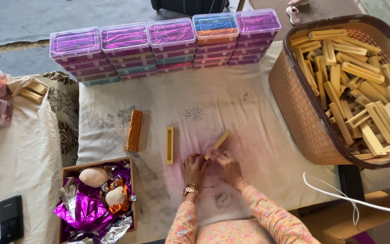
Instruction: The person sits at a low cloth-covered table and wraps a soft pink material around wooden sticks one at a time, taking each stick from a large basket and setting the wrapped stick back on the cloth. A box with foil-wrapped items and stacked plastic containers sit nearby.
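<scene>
Pinching near end of wooden stick in right hand, left hand pressing beside | looking light, stiff, best gripped mid-length | lying beyond: slotted stick, orange bar | farther: basket

Head camera looks steeply down, close above the cloth-covered table.

Cloth-covered desk
Lying on it: 1 orange wrapped bar, 1 wooden slotted stick, stacked clear boxes lining the far edge, a brown basket sitting at right.
</scene>
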